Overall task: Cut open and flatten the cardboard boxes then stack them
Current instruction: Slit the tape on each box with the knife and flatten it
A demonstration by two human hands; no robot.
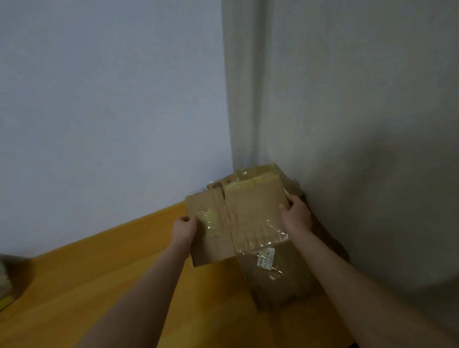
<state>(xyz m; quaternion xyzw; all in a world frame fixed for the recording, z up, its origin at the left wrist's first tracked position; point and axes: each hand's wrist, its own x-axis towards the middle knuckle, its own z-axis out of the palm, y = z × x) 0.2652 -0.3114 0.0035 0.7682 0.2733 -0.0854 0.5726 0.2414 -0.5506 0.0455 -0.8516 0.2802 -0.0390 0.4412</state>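
Observation:
A flattened brown cardboard box (248,211) with clear tape strips is held over a stack of flattened cardboard (277,277) in the corner of an orange table (102,286). My left hand (185,228) grips the box's left edge. Along the right edge, my right hand (297,212) grips it with the fingers curled over the rim. A white label shows on the cardboard below. More cardboard edges (257,172) poke out behind, against the wall corner.
Two walls meet right behind the stack, a pale blue one on the left and a grey one on the right. At the table's far left edge lies a blurred object (1,283) with yellow and dark parts.

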